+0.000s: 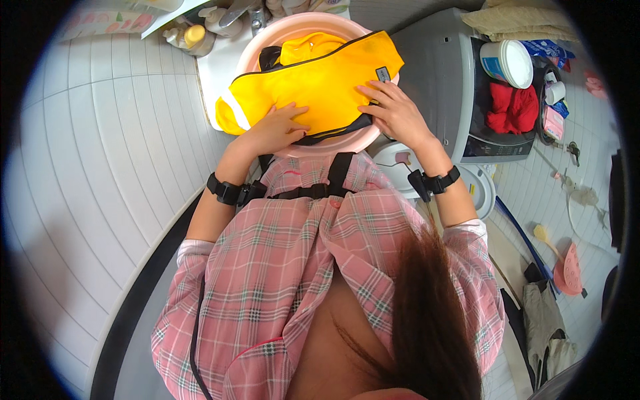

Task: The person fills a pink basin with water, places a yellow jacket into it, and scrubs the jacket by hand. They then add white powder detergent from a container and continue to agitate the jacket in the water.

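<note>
A yellow garment (320,85) with black trim, a white stripe and a small dark patch lies spread across a pink plastic basin (300,22). It hangs over the basin's left rim. My left hand (282,125) rests on the lower left of the cloth, fingers spread. On the right, my right hand (395,110) lies on the garment's edge below the patch, fingers slightly apart. Neither hand clearly grips the fabric. More yellow and black cloth is bunched in the basin behind it; the basin's bottom is hidden.
The basin stands on a white sink (215,75) with pump bottles (222,22) at its back left. To the right is a grey washing machine (435,75), bearing a white tub (515,65) and red cloth (512,107). A tiled wall (110,125) borders the left side.
</note>
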Motion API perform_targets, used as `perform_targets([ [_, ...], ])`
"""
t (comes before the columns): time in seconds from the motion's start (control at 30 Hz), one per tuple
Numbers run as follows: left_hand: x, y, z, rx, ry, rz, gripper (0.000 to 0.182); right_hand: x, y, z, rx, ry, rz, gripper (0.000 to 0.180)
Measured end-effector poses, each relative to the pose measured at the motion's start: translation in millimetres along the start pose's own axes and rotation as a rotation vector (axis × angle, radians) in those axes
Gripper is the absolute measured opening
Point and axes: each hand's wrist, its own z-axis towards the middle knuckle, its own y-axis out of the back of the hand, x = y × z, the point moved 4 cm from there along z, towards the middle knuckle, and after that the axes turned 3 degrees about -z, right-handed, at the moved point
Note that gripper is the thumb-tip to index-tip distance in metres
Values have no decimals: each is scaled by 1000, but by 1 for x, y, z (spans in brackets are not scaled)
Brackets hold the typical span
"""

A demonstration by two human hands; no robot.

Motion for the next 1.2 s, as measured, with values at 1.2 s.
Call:
perform_targets([
  [1.2,-24,-15,13,16,-260,-266,59,-290,78,-170,-1324,-1092,1262,41],
])
